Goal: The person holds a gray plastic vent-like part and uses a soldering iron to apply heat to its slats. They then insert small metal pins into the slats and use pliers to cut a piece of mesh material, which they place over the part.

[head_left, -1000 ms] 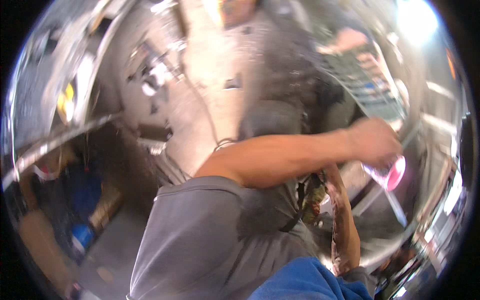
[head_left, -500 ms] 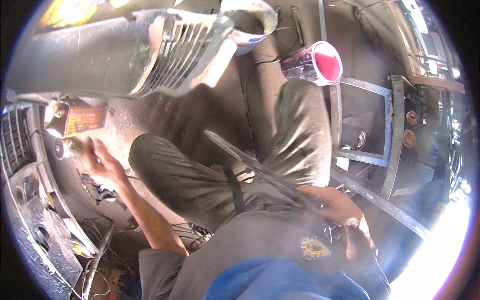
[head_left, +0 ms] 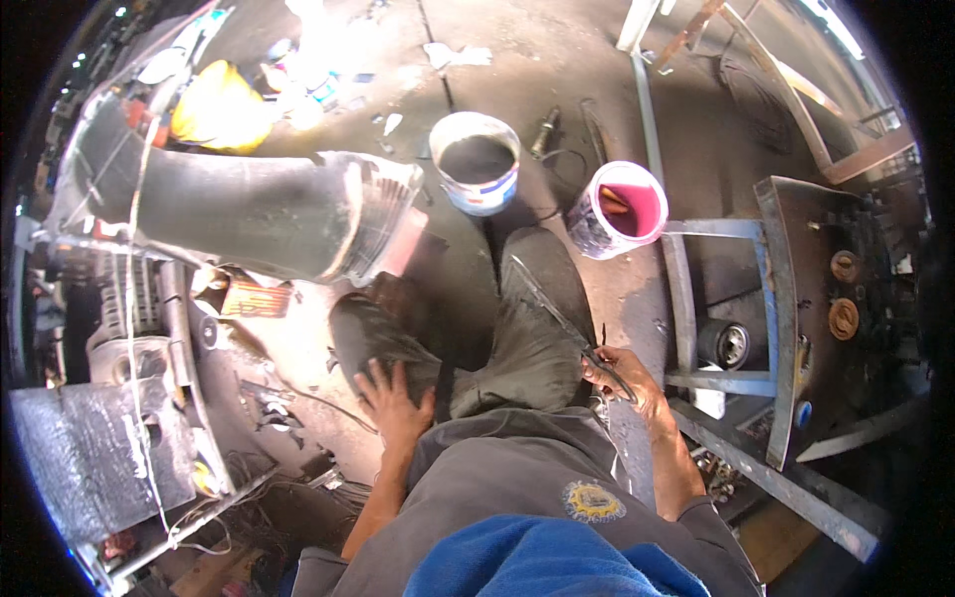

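Observation:
My left hand (head_left: 396, 403) lies on my left thigh with its fingers spread, holding nothing. In my right hand (head_left: 622, 378), beside my right thigh, is a long thin dark metal tool (head_left: 550, 308). Its slim end slants up and left across my right leg, and its curved rear end comes out below my fingers. The tool's exact kind cannot be made out. A large grey curved panel (head_left: 249, 209) stretches across the left, past my left knee. Beyond my knees stand a white bucket (head_left: 477, 194) and a dark can with a pink inside (head_left: 637, 224), which contains something brownish.
At right stands a blue-grey metal frame (head_left: 766, 289), with a small wheel-like round part (head_left: 731, 345) within it. An orange-striped box (head_left: 254, 298) sits left of my knee. A yellow object (head_left: 221, 107) lies at the far left. Loose cables and scrap lie at lower left.
My left hand has come from near the orange-striped box back onto my thigh. My right hand still holds the tool, now farther from my body. The view has shifted, showing more floor.

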Motion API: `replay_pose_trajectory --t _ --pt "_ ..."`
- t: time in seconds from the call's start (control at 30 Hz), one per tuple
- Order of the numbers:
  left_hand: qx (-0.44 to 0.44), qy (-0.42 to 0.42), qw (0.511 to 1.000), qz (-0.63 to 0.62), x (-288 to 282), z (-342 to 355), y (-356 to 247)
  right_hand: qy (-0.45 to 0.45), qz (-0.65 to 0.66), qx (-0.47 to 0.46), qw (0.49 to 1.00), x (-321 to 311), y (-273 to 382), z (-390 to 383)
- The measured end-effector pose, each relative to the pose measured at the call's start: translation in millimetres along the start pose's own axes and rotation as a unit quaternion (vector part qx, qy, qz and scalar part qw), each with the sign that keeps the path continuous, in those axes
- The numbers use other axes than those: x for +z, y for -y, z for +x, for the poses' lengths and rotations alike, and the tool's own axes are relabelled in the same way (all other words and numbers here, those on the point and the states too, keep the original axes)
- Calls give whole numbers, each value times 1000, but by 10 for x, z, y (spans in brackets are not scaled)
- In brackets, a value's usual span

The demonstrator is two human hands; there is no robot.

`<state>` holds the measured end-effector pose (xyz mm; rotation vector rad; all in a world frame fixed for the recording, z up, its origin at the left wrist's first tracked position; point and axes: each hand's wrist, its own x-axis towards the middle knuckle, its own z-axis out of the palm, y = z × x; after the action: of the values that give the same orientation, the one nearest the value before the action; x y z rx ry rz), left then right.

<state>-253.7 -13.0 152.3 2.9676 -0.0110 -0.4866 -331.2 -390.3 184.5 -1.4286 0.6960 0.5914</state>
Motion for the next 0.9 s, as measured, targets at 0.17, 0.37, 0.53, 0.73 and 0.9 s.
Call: replay_pose_trajectory --t 0.17,0.37,0.53,0.73,0.9 --pt "-12 -15 999 -35 -10 312 -111 22 66 -45 997 -111 51 213" --pt "-37 -13 997 -60 55 496 8 17 58 -28 998 -145 127 363" --pt "-30 -42 996 -69 32 481 38 53 49 -2 997 -118 247 447" --pt "-1 -80 995 -60 94 584 223 98 -7 -20 995 -159 320 456" --pt "-28 -37 999 -26 380 648 373 26 -91 -98 991 -91 283 436"
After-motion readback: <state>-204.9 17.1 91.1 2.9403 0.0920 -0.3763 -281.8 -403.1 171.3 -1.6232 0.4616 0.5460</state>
